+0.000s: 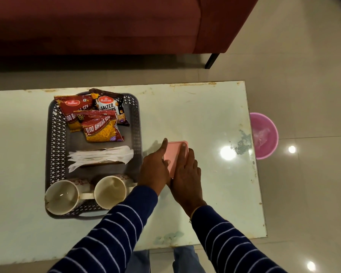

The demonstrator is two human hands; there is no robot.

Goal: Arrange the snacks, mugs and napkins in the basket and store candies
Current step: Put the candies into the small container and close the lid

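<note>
Both hands rest on a pink box (pixel 175 156) with rounded corners, which lies on the table just right of the basket. The left hand (pixel 155 170) presses its left edge with fingers loosely spread; the right hand (pixel 187 174) lies flat along its right side, fingers extended rather than curled around it. The grey basket (pixel 56 134), with perforated lattice walls, holds three glossy snack packets (pixel 100 125): two read "Haldiram's" and "Aloo Bhujia Sev", one "Salted". A fan of white napkins (pixel 100 156) lies in the middle, and two cream mugs (pixel 84 196) stand at the near end. The pale, glossy table (pixel 205 115) is scuffed at its edges and bare to the right. A pink bucket (pixel 264 134) stands on the tiled floor past the right edge, and a maroon sofa (pixel 106 26) sits beyond.
</note>
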